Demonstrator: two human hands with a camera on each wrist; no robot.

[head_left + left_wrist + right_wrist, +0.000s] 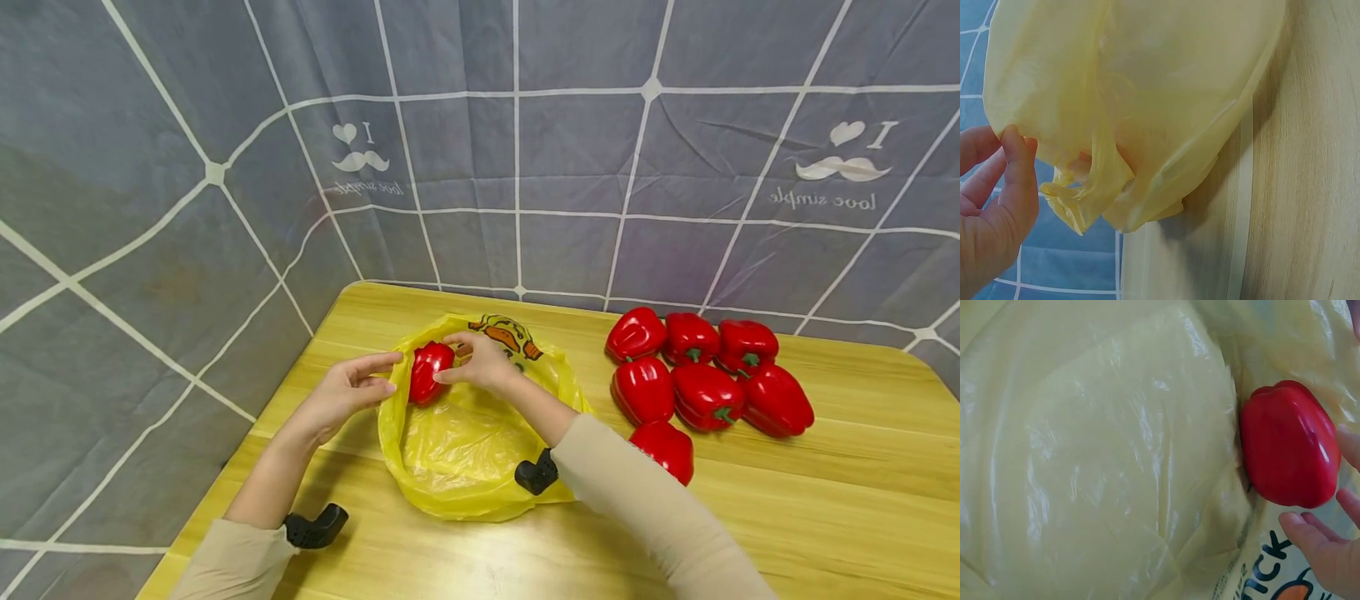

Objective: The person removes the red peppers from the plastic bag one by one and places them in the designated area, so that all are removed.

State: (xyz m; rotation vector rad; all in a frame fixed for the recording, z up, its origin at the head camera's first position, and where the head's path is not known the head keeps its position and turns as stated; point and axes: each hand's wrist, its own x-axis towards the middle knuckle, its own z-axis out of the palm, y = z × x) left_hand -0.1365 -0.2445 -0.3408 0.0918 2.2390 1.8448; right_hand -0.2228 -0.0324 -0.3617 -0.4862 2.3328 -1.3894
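Observation:
A yellow plastic bag [465,450] lies spread wide on the table, its mouth facing up. My left hand [341,393] pinches its left rim between thumb and fingertips, as the left wrist view shows with the thin plastic [1047,75]. Inside, against the left wall, sits a red bell pepper [431,373]. My right hand [483,362] reaches into the bag beside the pepper, thumb and fingers spread. In the right wrist view a gap separates the thumb [1302,530] from the pepper [1290,444], while other fingertips are at or very near its side.
Several more red bell peppers [705,396] stand grouped on the wooden table [862,467] to the right; the nearest [667,450] is partly behind the right sleeve. A grey curtain with white lines [570,158] hangs behind and to the left.

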